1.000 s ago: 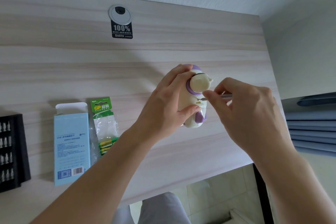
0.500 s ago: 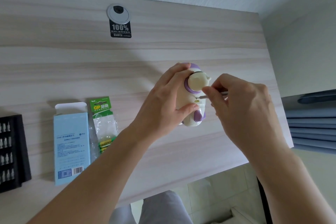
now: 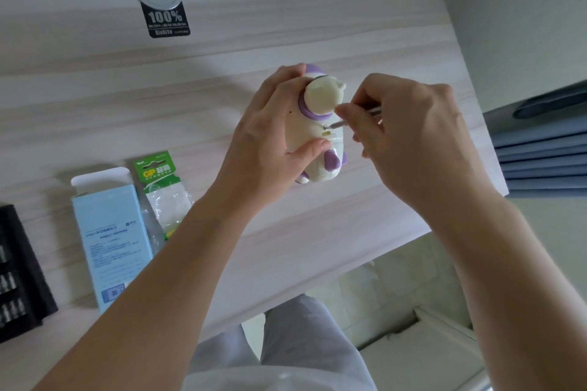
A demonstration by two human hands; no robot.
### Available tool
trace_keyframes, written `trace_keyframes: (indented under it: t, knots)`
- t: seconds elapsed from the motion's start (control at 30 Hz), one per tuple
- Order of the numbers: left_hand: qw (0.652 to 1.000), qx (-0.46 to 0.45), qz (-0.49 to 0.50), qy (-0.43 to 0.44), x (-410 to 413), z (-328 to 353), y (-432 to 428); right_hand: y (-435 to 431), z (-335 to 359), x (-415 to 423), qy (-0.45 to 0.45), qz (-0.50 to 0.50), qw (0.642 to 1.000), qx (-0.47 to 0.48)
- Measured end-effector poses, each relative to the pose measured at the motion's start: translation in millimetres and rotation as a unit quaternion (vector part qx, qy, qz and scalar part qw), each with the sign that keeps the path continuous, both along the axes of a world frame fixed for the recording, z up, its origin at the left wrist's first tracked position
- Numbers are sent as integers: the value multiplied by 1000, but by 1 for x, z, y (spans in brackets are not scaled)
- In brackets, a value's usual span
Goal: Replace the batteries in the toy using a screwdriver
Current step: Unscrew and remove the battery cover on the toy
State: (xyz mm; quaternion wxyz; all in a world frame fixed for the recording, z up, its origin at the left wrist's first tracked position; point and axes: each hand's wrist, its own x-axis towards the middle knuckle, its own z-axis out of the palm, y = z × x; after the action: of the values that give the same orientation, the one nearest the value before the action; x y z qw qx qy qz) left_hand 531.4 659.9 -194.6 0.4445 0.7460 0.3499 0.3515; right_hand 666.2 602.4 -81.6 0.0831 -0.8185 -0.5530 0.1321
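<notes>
Toy (image 3: 317, 143), cream with purple trim, sits in the left hand (image 3: 263, 143), whose fingers wrap its body and whose thumb presses its near side, over the right part of the desk (image 3: 317, 25). The right hand (image 3: 409, 136) pinches a thin screwdriver (image 3: 339, 123), tip at a screw just under the toy's purple collar. To the left lie a green battery pack (image 3: 158, 181), a blue box (image 3: 111, 232) beside it, and a black bit case (image 3: 19, 270) at the edge.
</notes>
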Motion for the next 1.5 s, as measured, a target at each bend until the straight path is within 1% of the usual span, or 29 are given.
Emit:
trace_keyframes:
  t: [0.1,0.2,0.37,0.63,0.8,0.97,1.03,1.2,1.4,1.5]
  knots:
    - [1000,-1,-2,10,1,-1,1,1,1,0,14,24,1000,1]
    - [1000,-6,1,12,1,0,1,3,2,-2,6,35,999,-3]
    - [1000,-5,0,8,-1,2,1,3,2,-4,-17,5,1000,-2]
    - [1000,-19,-1,15,0,1,0,4,3,0,35,12,999,-10]
    - [1000,-11,4,10,0,2,0,3,2,-2,-9,-1,1000,3]
    - [1000,-6,3,8,0,2,0,3,3,0,21,24,999,-9]
    - [1000,-7,1,10,0,2,0,2,3,-1,19,29,999,-10]
    - [1000,-8,3,14,-1,2,0,-1,0,0,3,1,1000,9]
    - [1000,-5,-1,10,0,2,0,-1,-1,1,21,40,999,5]
    - [1000,-12,1,18,0,1,0,-1,-1,0,9,26,1000,9]
